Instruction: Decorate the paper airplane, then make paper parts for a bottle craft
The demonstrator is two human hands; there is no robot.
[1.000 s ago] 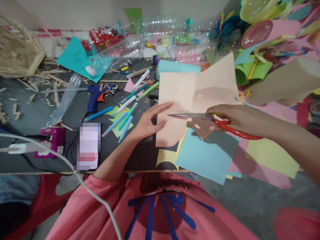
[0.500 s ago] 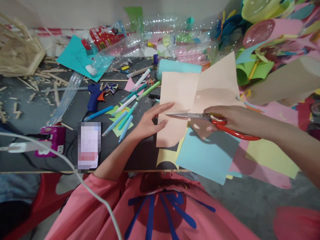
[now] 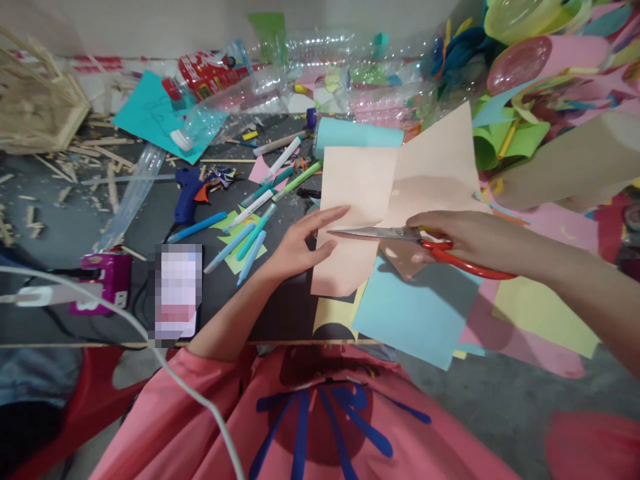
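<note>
My left hand (image 3: 299,248) grips the left edge of a peach paper sheet (image 3: 357,180), its thumb and index finger on top and its other fingers hidden. A pair of scissors (image 3: 380,233) with red handles is held in my right hand (image 3: 457,235). The blades lie together across the sheet and point left, their tip between my left thumb and index finger. A cut divides part of the sheet, and its right part rises at a slant under my right hand. Light blue paper (image 3: 417,313) lies beneath, beside a yellow cut piece (image 3: 333,317).
Several markers (image 3: 253,237) and a blue glue gun (image 3: 187,193) lie to the left. A phone (image 3: 177,290) and a purple power adapter (image 3: 103,283) sit near the front edge. Clear plastic bottles (image 3: 240,100) line the back. Coloured paper (image 3: 545,313) piles up at right.
The scissors and my right hand have shifted very slightly left. My left hand stays at the sheet's edge, and the paper has barely moved.
</note>
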